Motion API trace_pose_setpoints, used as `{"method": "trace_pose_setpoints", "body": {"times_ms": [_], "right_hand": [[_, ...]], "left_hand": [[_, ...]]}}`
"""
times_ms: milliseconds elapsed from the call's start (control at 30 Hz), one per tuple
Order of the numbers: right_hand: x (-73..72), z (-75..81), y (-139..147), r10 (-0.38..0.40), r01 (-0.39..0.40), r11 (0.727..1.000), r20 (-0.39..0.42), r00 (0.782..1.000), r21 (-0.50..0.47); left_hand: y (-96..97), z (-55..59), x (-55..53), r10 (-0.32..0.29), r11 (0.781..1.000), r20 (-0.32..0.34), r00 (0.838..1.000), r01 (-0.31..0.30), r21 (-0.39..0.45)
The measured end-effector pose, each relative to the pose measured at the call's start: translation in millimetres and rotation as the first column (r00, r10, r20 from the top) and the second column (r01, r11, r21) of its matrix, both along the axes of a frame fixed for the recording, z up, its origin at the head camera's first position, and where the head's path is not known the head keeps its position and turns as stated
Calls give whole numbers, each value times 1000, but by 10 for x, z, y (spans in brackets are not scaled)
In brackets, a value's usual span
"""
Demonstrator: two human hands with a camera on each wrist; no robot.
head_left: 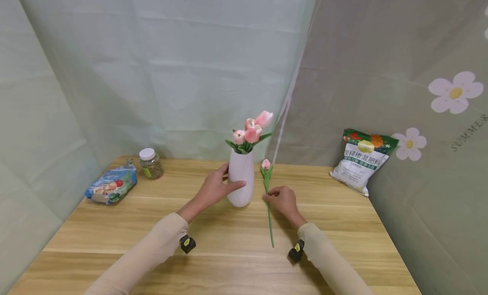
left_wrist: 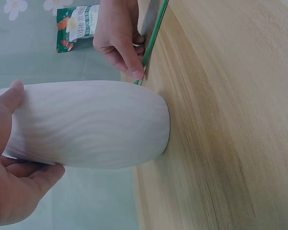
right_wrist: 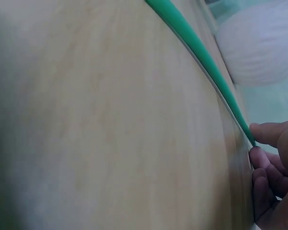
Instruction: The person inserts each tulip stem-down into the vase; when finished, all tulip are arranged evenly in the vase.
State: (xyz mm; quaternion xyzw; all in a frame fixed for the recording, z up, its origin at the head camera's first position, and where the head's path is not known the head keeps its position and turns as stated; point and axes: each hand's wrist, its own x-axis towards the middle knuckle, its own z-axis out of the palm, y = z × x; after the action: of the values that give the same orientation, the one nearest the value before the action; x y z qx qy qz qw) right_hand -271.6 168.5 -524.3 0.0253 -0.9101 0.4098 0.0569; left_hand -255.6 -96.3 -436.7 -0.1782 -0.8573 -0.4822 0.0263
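A white ribbed vase (head_left: 241, 176) stands upright on the wooden table, holding several pink tulips (head_left: 253, 134) with green leaves. My left hand (head_left: 212, 188) grips the vase from its left side, thumb across the front and fingers behind. In the left wrist view, the vase (left_wrist: 96, 125) shows its smooth wavy surface. To the right of it, a single pink tulip (head_left: 266, 178) lies on the table, bloom pointing away from me. My right hand (head_left: 283, 200) pinches its stem around the middle. Thumb and fingertips meet at the green stem (right_wrist: 201, 52) in the right wrist view.
At the back left stand a white-lidded jar (head_left: 151, 164) of dried bits and a blue printed bag (head_left: 112, 184). A green and white fertilizer bag (head_left: 362, 161) leans at the back right. Fabric walls (head_left: 183, 75) close in the wooden table (head_left: 228, 261) behind and at the sides.
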Motion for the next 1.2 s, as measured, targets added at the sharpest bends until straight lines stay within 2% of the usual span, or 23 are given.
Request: {"method": "trace_pose_setpoints", "body": {"times_ms": [467,667,833,1200], "right_hand": [[7,33,-22,-57,58,996,-25,998,61],[41,44,30,-78,77,997,20,997,7],[78,89,85,-80,80,996,3,997,-26],[250,413,116,-33,42,974,43,999,-222]], "left_hand": [[4,13,16,-3,1000,-4,1000,3,3],[2,23,26,-7,1000,-1,1000,7,7],[1,37,34,-5,1000,14,1000,5,14],[1,32,22,-4,1000,24,1000,3,13]]}}
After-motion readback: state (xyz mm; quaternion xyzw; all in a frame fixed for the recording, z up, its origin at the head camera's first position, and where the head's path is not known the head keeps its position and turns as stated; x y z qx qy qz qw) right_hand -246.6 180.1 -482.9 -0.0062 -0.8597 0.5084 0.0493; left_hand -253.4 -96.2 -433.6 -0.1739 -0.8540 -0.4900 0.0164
